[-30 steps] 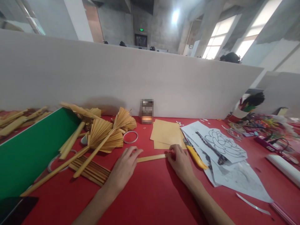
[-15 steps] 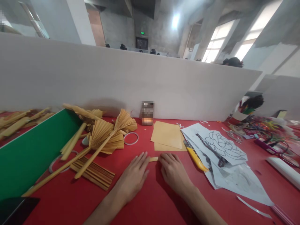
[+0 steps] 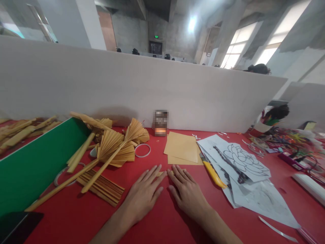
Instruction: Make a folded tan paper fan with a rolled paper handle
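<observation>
My left hand (image 3: 143, 191) lies palm down on the red table with its fingers stretched out, fingertips on a narrow tan paper strip (image 3: 161, 174). Beside it my right hand (image 3: 187, 190) rests flat, fingers spread, over the right part of the same strip. Most of the strip is hidden under the fingers. Two tan paper sheets (image 3: 181, 148) lie just beyond the hands. To the left are tan pleated paper fans (image 3: 114, 147) with rolled paper handles and a pleated paper piece (image 3: 101, 187). A yellow utility knife (image 3: 213, 174) lies to the right.
A white ring (image 3: 142, 150) lies beyond my left hand. White drawings (image 3: 245, 159) cover the right side of the red table (image 3: 162, 223). A green panel (image 3: 38, 162) stands left, a white partition (image 3: 152, 91) at the back. Cables and a pen holder are far right.
The fingers of my right hand have spread and shifted slightly left, nearer my left hand. Less of the strip shows between the hands. The view has shifted slightly.
</observation>
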`<move>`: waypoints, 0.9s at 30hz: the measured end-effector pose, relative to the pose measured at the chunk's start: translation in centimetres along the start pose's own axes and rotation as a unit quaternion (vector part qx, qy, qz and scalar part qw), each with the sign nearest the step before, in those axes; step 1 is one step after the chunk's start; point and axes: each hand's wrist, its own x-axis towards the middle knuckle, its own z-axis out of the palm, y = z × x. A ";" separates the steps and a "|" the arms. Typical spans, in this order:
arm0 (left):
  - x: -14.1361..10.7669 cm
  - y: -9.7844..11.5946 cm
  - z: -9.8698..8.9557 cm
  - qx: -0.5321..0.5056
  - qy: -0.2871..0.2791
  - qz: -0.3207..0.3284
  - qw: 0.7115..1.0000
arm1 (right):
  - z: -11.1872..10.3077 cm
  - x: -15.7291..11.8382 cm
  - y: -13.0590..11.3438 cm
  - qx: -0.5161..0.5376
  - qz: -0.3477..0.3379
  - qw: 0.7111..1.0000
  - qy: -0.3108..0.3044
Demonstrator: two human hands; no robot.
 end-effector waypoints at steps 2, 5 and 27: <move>0.0 0.0 0.0 0.002 0.005 0.001 1.000 | -0.1 0.0 0.1 0.000 0.003 1.000 -0.005; -0.1 0.1 -0.1 0.008 0.002 0.000 1.000 | -0.3 0.0 0.2 0.004 0.003 1.000 -0.007; 0.8 0.2 -0.3 -0.065 0.064 -0.096 0.991 | 0.4 -0.4 1.2 0.102 0.048 0.992 0.054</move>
